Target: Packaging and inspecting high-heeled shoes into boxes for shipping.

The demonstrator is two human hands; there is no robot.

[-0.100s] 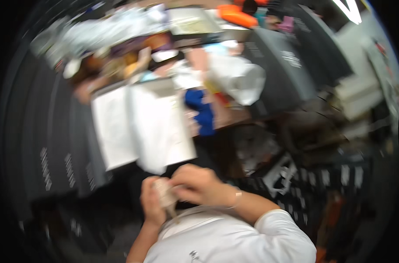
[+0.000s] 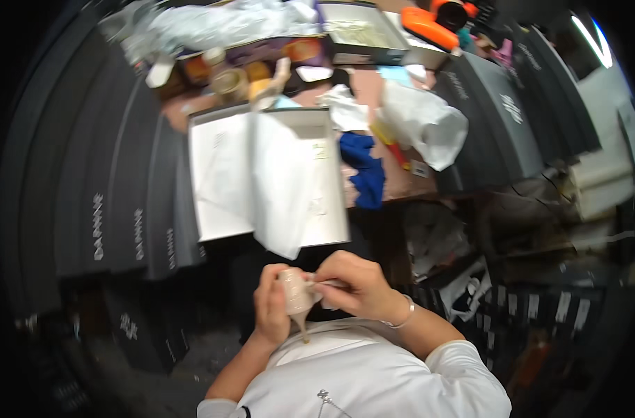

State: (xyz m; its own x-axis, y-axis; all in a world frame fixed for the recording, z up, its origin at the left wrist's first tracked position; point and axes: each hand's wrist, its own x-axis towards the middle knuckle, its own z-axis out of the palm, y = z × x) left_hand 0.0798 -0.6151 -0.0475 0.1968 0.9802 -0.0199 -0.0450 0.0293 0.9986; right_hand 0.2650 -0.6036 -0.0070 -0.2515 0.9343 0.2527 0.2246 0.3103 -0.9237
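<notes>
The left hand [image 2: 270, 306] is closed around a beige high-heeled shoe [image 2: 294, 296], heel pointing down toward the chest. The right hand [image 2: 352, 282], touching it from the right, pinches something pale at its top. An open box [image 2: 328, 174] with white tissue paper [image 2: 276, 181] sits just beyond both hands.

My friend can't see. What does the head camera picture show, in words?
A person's left hand holds a small beige high-heeled shoe, while the right hand pinches something pale at its opening. Above the hands lies an open white cardboard box lined with white tissue paper, between rows of dark boxes.
</notes>
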